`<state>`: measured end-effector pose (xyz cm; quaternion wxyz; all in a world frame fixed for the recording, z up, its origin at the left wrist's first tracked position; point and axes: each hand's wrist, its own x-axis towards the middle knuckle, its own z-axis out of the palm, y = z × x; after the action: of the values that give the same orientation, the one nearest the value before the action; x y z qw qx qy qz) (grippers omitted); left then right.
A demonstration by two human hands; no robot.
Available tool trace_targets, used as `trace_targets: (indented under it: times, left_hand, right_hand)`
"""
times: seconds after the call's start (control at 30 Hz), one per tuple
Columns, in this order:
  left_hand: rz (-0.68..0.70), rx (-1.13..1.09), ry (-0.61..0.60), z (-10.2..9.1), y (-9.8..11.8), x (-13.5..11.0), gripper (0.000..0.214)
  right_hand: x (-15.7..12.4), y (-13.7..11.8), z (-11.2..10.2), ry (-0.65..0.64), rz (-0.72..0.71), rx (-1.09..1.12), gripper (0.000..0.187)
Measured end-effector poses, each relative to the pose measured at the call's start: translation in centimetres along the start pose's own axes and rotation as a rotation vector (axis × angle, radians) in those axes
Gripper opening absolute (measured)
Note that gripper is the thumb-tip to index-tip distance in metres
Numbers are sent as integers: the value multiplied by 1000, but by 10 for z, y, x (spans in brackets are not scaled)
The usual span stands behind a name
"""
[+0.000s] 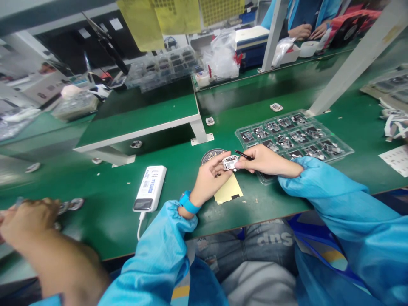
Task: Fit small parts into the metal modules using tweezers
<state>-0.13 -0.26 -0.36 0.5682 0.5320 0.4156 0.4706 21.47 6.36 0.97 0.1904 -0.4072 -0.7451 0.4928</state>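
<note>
Between the thumb and fingers of my left hand [208,178], closed on its edge, is a small white part with a dark, metallic inside [230,162]. My right hand [266,159] pinches a slim black tool [244,154] that looks like tweezers, and its fingertips meet the right side of the white part. Just behind my left hand shows a round dish [210,155] of tiny pieces, partly covered. Under both hands lies a yellow paper pad [230,191]. Right of it, a clear plastic tray [342,149] holds several small assemblies in compartments, its near side hidden by my right hand.
A white power bank [149,187] with a cable lies left on the green bench [178,225]. Behind stands a raised green shelf [143,114]. Loose white parts [276,107] are scattered about. Another person's hand [32,221] works at far left; more hands [301,32] are across the bench.
</note>
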Motion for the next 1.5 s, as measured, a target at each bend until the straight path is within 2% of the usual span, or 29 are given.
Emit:
trace_targets:
  times: [0.63, 0.93, 1.17, 1.23, 1.4, 1.5]
  left_hand:
    - [8, 2, -17, -2, -4, 1, 65]
    - [40, 8, -7, -1, -5, 0, 59]
    - [83, 74, 45, 1, -7, -1, 55]
    - [90, 70, 68, 1, -6, -2, 55]
    - [61, -47, 97, 3, -1, -1, 59]
    - [59, -74, 105, 3, 1, -1, 57]
  right_hand:
    - [-1, -5, -1, -64, 11, 17, 50]
    - [0, -1, -4, -26, 31, 9, 46]
    - [0, 0, -1, -18, 24, 17, 48]
    - [0, -2, 3, 20, -3, 41, 45]
    - [-1, -8, 18, 270, -177, 184, 36]
    - [-3, -10, 23, 274, -219, 229, 42]
